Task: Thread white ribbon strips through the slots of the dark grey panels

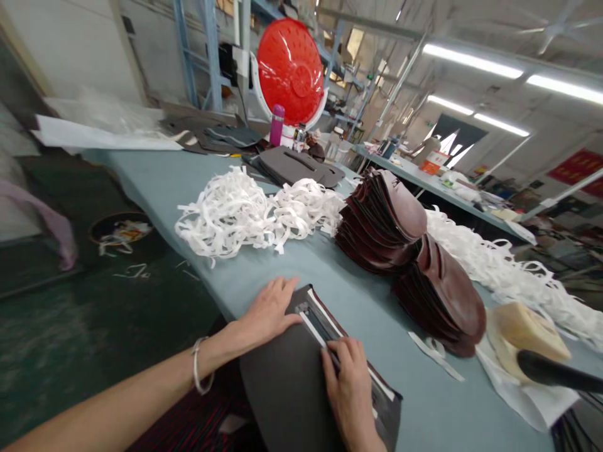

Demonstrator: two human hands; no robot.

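The dark panel (pixel 282 389) lay on the bench (pixel 377 326) directly between the two hands, its long slot slanting from just beside the left hand down toward the lower right. The left hand (pixel 268 311) was spread wide and flat on the panel's upper left edge, gripping nothing. The right hand (pixel 348 389) was nearer the middle of the slot and was drawn narrow, its fingertips bunched on the white strip (pixel 313 328) that ran along the slot's edge. Ahead of the left hand lay a tangled heap of white trimmings (pixel 235 213). Ahead of the right hand stood two leaning stacks of brown shaped pieces (pixel 381 220), and a thin white scrap (pixel 436 355) lay just beside it on the bench. Further to the right, a pale sponge block (pixel 527 333) sat on a white sheet (pixel 527 402).
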